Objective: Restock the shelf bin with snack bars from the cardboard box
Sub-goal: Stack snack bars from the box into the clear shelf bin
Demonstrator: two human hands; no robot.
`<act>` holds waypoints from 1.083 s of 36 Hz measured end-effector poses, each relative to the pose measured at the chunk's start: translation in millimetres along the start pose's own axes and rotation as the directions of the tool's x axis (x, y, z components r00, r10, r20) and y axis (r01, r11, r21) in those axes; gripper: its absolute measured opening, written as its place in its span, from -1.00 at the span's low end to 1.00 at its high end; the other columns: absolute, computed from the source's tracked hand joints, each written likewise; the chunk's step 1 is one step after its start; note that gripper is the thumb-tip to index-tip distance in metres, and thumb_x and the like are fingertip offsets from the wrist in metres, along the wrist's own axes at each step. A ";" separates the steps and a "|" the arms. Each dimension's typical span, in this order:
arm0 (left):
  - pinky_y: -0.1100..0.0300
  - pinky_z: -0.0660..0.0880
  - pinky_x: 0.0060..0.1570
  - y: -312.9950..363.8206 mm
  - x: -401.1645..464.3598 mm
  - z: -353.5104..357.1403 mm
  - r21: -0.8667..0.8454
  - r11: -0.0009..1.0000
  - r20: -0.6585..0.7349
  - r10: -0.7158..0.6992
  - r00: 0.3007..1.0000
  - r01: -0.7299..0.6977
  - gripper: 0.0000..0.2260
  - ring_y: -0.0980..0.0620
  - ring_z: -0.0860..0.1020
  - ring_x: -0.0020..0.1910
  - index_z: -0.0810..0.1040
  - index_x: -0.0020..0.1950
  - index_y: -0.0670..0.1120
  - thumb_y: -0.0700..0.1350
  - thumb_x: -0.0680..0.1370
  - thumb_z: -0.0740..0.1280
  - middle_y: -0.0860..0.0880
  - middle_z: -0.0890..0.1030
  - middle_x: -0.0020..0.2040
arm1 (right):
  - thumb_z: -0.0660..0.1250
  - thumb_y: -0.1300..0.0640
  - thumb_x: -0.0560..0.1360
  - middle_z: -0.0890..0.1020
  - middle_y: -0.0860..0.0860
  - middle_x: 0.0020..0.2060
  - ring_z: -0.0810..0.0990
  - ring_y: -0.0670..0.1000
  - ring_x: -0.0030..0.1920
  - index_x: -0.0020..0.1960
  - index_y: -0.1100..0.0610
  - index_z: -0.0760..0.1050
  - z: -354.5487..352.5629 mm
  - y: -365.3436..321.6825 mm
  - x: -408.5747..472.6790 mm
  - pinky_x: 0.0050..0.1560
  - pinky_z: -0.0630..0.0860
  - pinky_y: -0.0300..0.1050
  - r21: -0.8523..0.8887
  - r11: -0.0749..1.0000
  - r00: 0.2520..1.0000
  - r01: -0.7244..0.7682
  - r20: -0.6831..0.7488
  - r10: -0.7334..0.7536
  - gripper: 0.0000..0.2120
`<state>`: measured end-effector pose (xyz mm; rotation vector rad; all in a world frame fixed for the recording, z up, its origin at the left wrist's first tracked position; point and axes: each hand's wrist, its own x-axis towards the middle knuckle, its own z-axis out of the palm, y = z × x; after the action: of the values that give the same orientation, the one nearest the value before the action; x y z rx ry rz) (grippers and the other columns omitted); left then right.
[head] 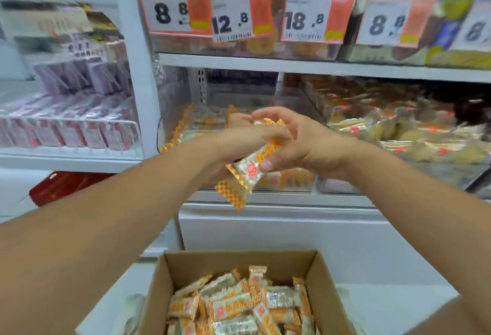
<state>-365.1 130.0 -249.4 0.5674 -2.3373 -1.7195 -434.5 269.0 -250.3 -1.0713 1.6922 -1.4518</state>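
Both hands meet in front of the middle shelf around a small bunch of snack bars (245,168) in white wrappers with orange checked ends. My left hand (247,135) grips the bunch from the left. My right hand (300,139) holds it from the right, thumb pressed on the front bar. Behind the hands stands the clear shelf bin (180,116), with the same bars lying at its back and left side. Below, an open cardboard box (328,281) holds several more bars (239,305).
A neighbouring clear bin (398,127) to the right holds other wrapped snacks. Price tags (231,17) hang from the upper shelf. A wire-fronted shelf (71,135) of pink and purple packs is at the left. A red basket (61,186) sits low left.
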 end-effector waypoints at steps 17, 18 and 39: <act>0.06 0.56 0.22 -1.1 91.0 -37.0 0.321 0.844 0.397 0.292 0.870 -0.430 -0.49 0.03 0.63 0.15 0.47 0.36 0.01 -0.10 0.46 0.55 0.13 0.62 0.19 | 0.68 -0.09 0.20 0.54 -0.07 0.06 0.52 -0.09 -0.02 0.25 0.04 0.37 -53.3 -0.4 53.5 -0.12 0.45 -0.20 -0.710 0.644 0.892 -0.284 -0.443 -0.095 -0.23; 0.09 0.51 0.30 -4.9 92.2 -34.9 0.352 0.822 0.418 0.290 0.861 -0.447 -0.47 0.12 0.58 0.23 0.47 0.36 0.04 -0.05 0.44 0.56 0.17 0.59 0.22 | 0.67 -0.12 0.22 0.53 -0.05 0.07 0.52 -0.04 0.00 0.27 0.05 0.39 -54.8 1.9 51.8 -0.10 0.45 -0.15 -0.740 0.594 0.897 -0.316 -0.438 -0.068 -0.25; -0.08 -0.20 0.58 -44.8 84.0 -33.8 0.896 0.291 0.355 -0.010 0.935 -0.336 -0.40 0.00 -0.24 0.62 -0.16 0.65 0.10 0.25 0.68 -0.04 0.05 -0.19 0.65 | 0.32 0.09 0.63 0.46 0.01 0.40 0.46 0.02 0.34 0.23 0.07 0.51 -30.3 17.3 76.0 0.29 0.51 -0.01 -0.400 0.744 0.839 -0.535 -0.354 0.413 -0.80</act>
<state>-420.5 54.7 -287.7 0.1279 -3.3306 -0.0480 -498.2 215.7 -259.9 -0.6151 2.3826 -0.8600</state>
